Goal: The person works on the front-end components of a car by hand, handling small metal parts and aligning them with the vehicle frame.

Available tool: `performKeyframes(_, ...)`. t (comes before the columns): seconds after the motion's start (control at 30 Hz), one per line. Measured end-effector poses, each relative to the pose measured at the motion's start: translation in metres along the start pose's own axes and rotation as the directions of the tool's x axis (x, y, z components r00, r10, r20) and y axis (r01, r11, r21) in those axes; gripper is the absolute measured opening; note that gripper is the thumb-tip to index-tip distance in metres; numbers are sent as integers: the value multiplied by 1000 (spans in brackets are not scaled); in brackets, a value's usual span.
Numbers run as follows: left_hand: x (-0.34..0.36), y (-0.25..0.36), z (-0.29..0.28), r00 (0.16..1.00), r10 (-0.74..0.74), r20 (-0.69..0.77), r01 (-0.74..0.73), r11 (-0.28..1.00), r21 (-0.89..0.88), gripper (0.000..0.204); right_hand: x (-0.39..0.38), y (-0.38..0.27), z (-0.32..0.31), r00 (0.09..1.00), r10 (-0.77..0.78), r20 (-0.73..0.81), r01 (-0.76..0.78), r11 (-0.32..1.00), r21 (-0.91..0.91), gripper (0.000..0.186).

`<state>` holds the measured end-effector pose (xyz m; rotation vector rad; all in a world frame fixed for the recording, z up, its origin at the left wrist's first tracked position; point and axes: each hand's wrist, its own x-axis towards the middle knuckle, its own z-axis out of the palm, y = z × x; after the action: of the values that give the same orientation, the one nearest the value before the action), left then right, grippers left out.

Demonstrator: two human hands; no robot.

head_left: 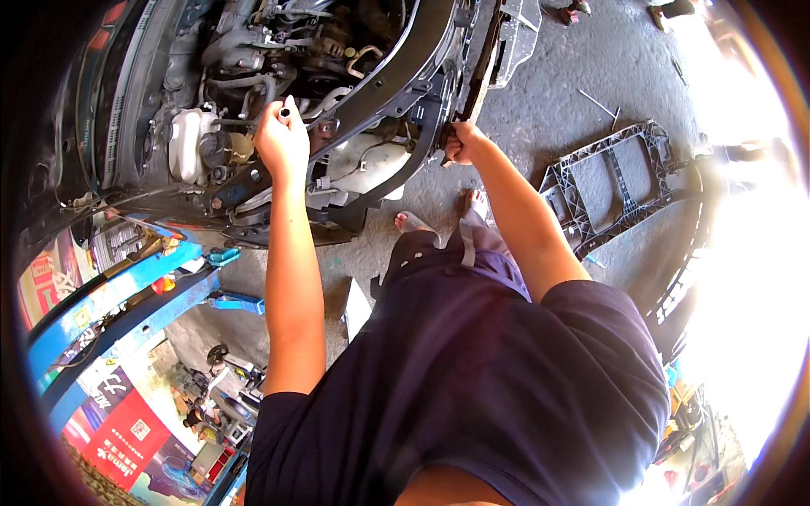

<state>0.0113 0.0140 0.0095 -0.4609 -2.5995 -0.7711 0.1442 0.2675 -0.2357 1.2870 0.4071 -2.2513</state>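
Dark and round-ended, a small tool point(284, 113) pokes from the curled left hand point(283, 143), left of centre near the top, over the engine bay point(325, 42); it looks hard, stiff and light, best gripped around its body. The right hand point(461, 143), at upper centre, closes on the lower end of a long dark strip point(483, 88), probably rigid but unwieldy, its edge offering purchase. Farther out, a black frame point(623, 181) lies on the floor point(540, 101) at right.
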Motion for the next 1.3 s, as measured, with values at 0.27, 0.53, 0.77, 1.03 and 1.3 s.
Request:
performKeyframes(0.27, -1, 1, 0, 1000, -13, 8, 13, 1000, -1, 28, -2, 4, 4, 1000, -14, 12, 13, 998, 62, 41)
performKeyframes(0.53, -2, -9, 2, 998, -31, 48, 32, 999, -17, 28, -24, 10, -14, 938, -331, -104, 263, 874, -409, 28)
performKeyframes(0.77, -3, 5, 1, 999, -39, 10, 40, 999, -34, 28, -14, 25, -28, 721, -693, -18, 429, 466, -774, 32)
performKeyframes(1.03, -6, 18, -3, 997, -65, 36, 66, 998, -24, 27, 40, 20, -19, 713, -695, 87, 395, 296, -870, 22)
performKeyframes(1.3, -7, 1, 4, 999, -43, 6, 43, 999, 32, 27, -2, 17, -3, 938, -345, 21, 333, 883, -332, 20)
